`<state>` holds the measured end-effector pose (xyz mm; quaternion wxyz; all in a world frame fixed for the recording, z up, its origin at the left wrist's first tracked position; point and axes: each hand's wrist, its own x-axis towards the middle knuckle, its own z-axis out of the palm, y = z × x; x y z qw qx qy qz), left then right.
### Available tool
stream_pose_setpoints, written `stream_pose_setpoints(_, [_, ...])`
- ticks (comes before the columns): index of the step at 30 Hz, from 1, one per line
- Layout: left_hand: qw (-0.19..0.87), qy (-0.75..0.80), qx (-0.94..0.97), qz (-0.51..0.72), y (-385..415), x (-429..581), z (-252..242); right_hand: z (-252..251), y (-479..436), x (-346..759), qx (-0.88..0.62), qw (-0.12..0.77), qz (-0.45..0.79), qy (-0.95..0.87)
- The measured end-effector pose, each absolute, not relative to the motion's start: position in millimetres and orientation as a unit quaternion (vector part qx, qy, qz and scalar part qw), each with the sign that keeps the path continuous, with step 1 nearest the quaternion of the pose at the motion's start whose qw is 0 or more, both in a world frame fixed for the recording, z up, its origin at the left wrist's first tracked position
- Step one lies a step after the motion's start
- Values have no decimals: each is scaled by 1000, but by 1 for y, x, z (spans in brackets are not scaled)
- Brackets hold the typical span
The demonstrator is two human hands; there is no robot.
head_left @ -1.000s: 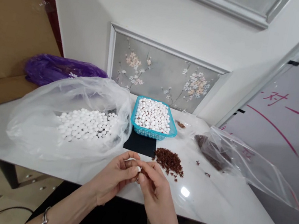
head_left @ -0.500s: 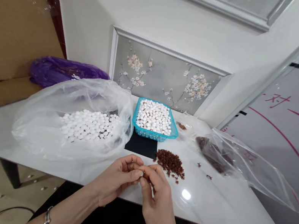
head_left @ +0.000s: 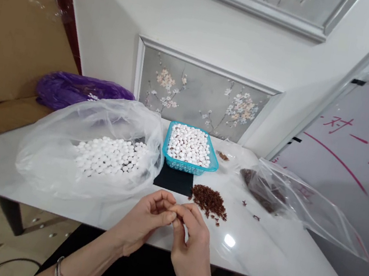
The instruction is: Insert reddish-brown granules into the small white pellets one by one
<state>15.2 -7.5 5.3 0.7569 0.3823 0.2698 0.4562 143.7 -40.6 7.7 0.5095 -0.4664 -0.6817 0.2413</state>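
My left hand (head_left: 151, 218) and my right hand (head_left: 191, 232) meet fingertip to fingertip above the table's front edge. Both are closed in a pinch. Half a second ago a small white bead showed between the fingertips; now the fingers cover it. Whatever else my right fingers pinch is hidden. Just beyond my right hand lies a pile of small reddish-brown, star-like pieces (head_left: 209, 200). Behind my hands stands a blue plastic basket (head_left: 214, 163), filled with white beads (head_left: 190, 145) that have some brown among them. To the left, a clear plastic bag (head_left: 47, 147) holds loose white beads (head_left: 110, 156).
A flat black item (head_left: 175, 180) lies partly under the basket. On the right rest a clear bag with brown contents (head_left: 264, 190) and a few stray brown pieces (head_left: 256, 217). A purple bag (head_left: 75, 88) sits back left beside cardboard (head_left: 13, 36). White bits dot the floor.
The white bead seen between my fingertips is now covered, as my fingers have closed in slightly. The view has shifted a little; the things on the table stay put.
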Motion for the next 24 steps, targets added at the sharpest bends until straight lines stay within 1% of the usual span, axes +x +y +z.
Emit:
stream_pose_setpoints(3, [761,268,377,456,-7,15,5,8,-42,143,-464,514,259,-674])
stream_pose_setpoints(7, [764,280,356,460,-5,12,3,4,-45,156,-478,488,291,-670])
stream_pose_setpoints(9, [763,305,332,463,-4,11,3,-1,-44,174,-518,484,258,-657])
stream_pose_setpoints(11, [758,332,310,468,-2,12,4,-8,-42,196,-597,483,184,-614])
stream_pose_setpoints(13, [751,345,300,476,2,16,9,-14,-39,216,-679,440,117,-576])
stream_pose_setpoints(16, [728,342,316,503,17,28,23,-23,-35,235,-744,360,68,-559])
stream_pose_setpoints(20, [665,346,335,572,55,48,52,-31,-32,239,-771,292,41,-564])
stream_pose_setpoints(24, [645,357,352,576,82,57,73,-38,-31,240,-774,265,17,-575])
